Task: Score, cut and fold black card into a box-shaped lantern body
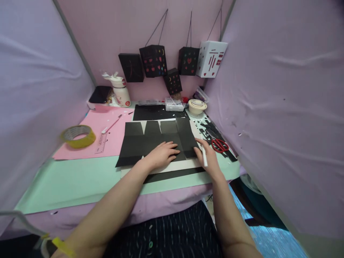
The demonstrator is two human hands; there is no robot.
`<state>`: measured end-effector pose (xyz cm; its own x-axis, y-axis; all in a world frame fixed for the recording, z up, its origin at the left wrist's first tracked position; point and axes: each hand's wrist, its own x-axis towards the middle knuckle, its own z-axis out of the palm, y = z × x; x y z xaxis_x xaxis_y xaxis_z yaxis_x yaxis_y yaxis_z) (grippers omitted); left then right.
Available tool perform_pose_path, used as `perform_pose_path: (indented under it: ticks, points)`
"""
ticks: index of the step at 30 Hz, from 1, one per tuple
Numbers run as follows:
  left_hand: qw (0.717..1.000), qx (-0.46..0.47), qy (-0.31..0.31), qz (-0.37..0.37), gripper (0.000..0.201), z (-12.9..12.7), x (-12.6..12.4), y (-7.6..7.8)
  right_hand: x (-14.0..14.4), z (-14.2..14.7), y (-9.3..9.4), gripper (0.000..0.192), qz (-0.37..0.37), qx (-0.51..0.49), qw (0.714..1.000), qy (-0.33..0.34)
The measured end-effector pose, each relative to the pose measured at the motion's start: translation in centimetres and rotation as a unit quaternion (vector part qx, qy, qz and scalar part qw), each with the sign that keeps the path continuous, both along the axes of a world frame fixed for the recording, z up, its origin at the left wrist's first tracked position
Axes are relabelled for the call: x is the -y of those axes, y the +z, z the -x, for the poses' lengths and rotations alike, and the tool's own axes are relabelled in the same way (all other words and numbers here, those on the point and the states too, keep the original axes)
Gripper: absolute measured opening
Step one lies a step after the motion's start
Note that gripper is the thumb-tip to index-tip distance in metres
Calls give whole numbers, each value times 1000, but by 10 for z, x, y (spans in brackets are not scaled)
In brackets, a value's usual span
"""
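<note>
on the desk (80, 179) near its middle, the left hand (161, 154) presses flat and open on the black cut paper (150, 141), while the right hand (208, 159), just right, grips a white pen (204, 157).

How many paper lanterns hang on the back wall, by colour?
Black lanterns: 4
White lantern: 1
Total: 5
</note>
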<state>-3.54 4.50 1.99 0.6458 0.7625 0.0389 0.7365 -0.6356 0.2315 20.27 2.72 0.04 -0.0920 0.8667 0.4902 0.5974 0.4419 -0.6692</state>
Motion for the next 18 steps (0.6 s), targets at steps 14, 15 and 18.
perform_pose_path:
  ticks: [14,15,18]
  points:
    - [995,8,39,-86,80,-67,72,-28,-12,11,-31,41,26,163,986,7]
    - [995,12,41,-86,80,-66,71,-27,-12,12,-30,40,24,162,987,7]
    - [995,25,41,-86,81,-65,72,-26,-11,13,-30,40,20,154,988,11]
